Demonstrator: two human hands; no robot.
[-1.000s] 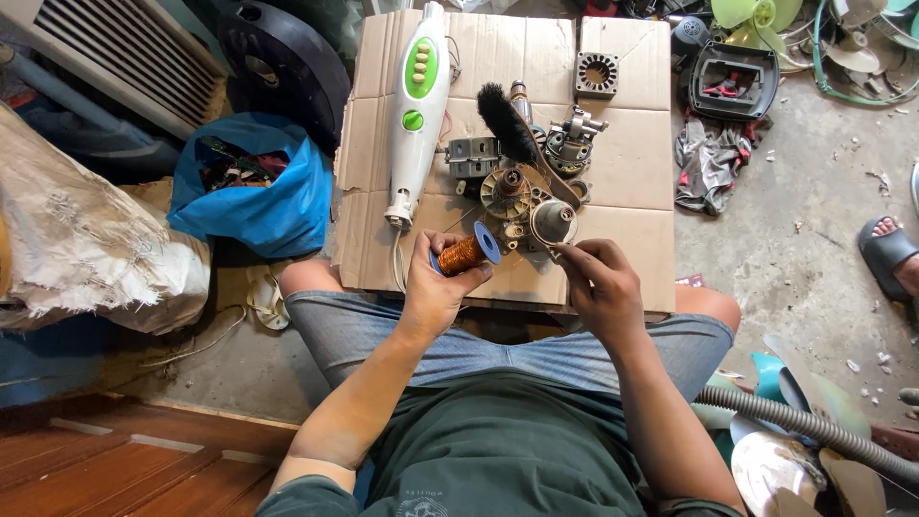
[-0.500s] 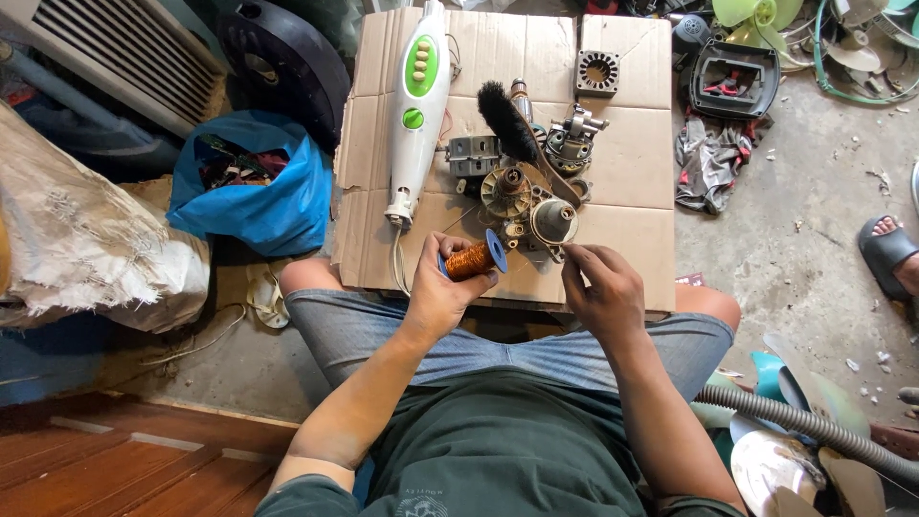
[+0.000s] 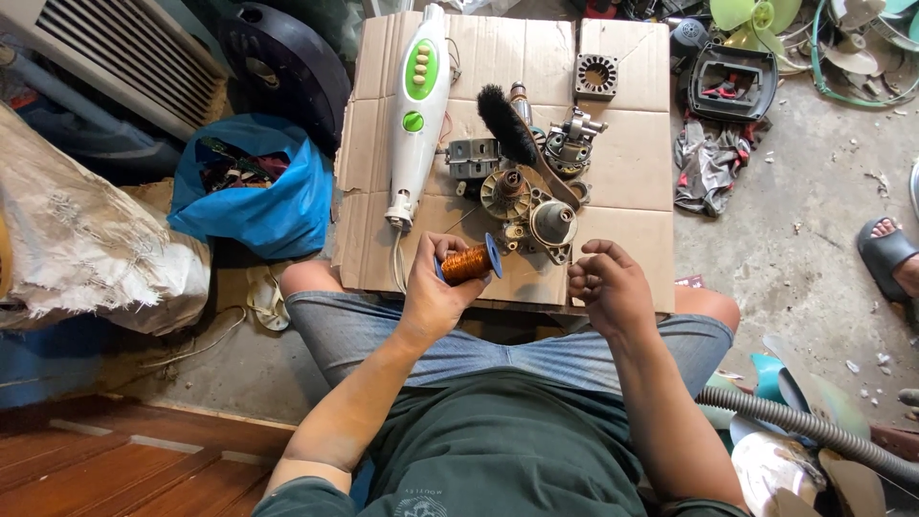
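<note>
My left hand (image 3: 436,287) grips a small blue spool wound with copper wire (image 3: 468,261), held sideways just above the near edge of a flattened cardboard sheet (image 3: 632,206). To its right, my right hand (image 3: 608,284) hovers with fingers curled in; whether it pinches a thin wire I cannot tell. Just beyond the hands lie grey metal motor parts (image 3: 531,211), a black brush (image 3: 505,123) and a white and green handheld appliance (image 3: 416,105).
A blue plastic bag (image 3: 254,187) and a white sack (image 3: 86,239) lie at the left. A square metal stator (image 3: 596,76) sits on the cardboard's far right. Rags (image 3: 706,168), a black housing (image 3: 732,81), a grey hose (image 3: 814,431) and another person's sandalled foot (image 3: 885,251) are at the right.
My left hand has turned the copper spool sideways and lifted it slightly. My right hand has drawn back from the spool toward my body and to the right.
</note>
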